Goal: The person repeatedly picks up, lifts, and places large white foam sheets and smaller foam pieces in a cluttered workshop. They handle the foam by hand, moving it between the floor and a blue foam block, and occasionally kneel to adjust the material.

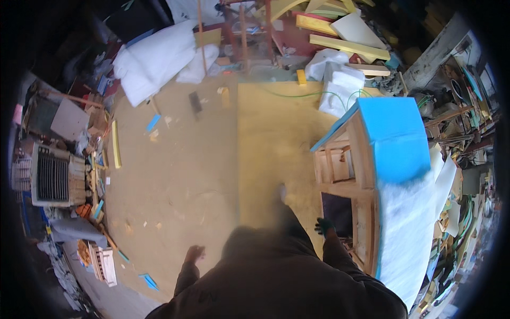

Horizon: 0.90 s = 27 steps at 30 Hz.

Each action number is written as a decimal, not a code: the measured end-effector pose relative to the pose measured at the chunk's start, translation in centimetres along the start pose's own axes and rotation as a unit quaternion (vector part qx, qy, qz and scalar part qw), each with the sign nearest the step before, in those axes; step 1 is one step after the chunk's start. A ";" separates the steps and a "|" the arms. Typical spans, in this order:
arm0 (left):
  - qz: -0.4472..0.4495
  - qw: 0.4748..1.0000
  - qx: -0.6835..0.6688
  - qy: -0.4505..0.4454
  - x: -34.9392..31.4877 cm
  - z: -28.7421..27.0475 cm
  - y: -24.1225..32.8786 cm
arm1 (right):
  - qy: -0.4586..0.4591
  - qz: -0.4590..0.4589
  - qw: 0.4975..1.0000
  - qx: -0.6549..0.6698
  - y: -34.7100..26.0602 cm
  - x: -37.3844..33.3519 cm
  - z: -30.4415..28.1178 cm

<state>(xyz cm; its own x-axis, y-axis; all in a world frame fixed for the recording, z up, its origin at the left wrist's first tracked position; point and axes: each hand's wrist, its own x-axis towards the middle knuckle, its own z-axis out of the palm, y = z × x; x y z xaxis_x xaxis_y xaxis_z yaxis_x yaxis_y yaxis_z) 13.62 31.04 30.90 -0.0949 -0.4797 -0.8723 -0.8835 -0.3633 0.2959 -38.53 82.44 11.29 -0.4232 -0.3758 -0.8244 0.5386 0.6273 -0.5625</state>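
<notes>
My bare left hand (196,253) hangs low over the brown floor covering, holding nothing, with its fingers apart. On the right, my right hand (324,226) wears a dark green glove; its fingers are spread and nothing shows in them. It is nearest to a wooden furniture frame (361,154), at the side of a dark opening in it; I cannot tell whether it touches the wood. Blue foam (398,130) covers the frame's far part, and white wadding (406,228) drapes over the near part.
White wadding bundles (159,58) and yellow foam strips (348,47) lie at the back. An air cooler (50,175) stands at the left edge. Blue foam scraps (153,123) dot the floor, and a green cord (297,95) runs toward the frame. Clutter lines the right edge.
</notes>
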 end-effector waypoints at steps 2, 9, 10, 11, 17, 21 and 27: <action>0.068 0.993 -0.086 -0.042 1.5 0.1 2.9 | 0.031 -0.072 0.997 -0.021 -8.0 6.8 -0.5; 0.072 0.992 -0.099 -0.034 3.2 2.1 19.2 | -0.009 -0.306 0.939 0.156 -37.7 23.2 4.8; 0.071 0.992 -0.087 -0.051 4.2 1.9 20.7 | -0.017 -0.268 0.941 0.206 -40.1 24.4 5.4; 0.148 0.981 0.093 -0.083 5.4 1.2 22.0 | -0.035 -0.297 0.933 0.200 -42.3 25.7 6.1; 0.308 0.911 0.208 -0.180 19.7 -4.4 31.0 | 0.006 -0.232 0.962 0.142 -44.8 31.1 5.3; 0.094 0.988 0.029 -0.120 26.6 -8.2 47.2 | 0.093 -0.190 0.977 0.027 -42.2 29.4 0.8; 0.273 0.962 0.000 -0.023 27.7 -11.1 76.6 | 0.131 -0.017 0.971 0.198 -47.5 27.2 -4.7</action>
<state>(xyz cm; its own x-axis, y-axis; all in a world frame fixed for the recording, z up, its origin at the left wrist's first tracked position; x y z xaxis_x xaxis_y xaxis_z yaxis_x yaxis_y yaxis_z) -51.57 -18.87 33.73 -0.5649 -0.5625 -0.6037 -0.6967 -0.0669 0.7142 -79.09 45.64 15.84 -0.5884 -0.1733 -0.7897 0.7373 0.2860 -0.6121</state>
